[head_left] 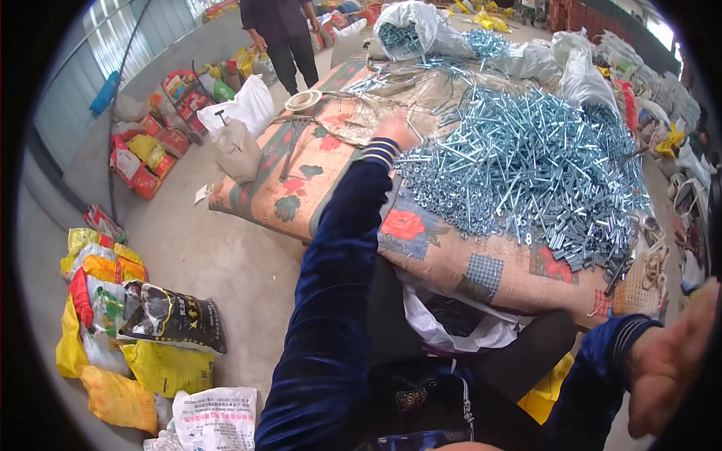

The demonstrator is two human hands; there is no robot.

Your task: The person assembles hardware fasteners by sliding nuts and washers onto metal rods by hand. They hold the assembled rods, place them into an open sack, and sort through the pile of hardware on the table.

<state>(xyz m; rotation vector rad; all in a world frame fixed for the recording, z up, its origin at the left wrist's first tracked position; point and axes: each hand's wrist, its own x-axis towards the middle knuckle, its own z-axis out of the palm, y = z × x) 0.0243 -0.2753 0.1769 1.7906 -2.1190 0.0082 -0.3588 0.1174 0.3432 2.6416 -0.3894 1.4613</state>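
My left arm in a dark blue velvet sleeve reaches across the table. My left hand [397, 131] is at the left side of a heap of long zinc-coloured bolts [519, 143]; motion smears its fingers, and I cannot tell whether it holds anything. Small nuts [447, 197] lie along the heap's near left edge, and short metal sleeves [583, 240] are gathered at its near right. My right hand [671, 361] is raised at the far right of the view, off the table, with fingers stretched out and nothing visible in it.
A flowered cloth [331, 184] covers the table. An open white sack [489, 334] stands at its near edge, by my lap. A sack of bolts [410, 30] lies at the back. Filled bags [173, 316] sit on the floor at left. A person [282, 37] stands beyond the table.
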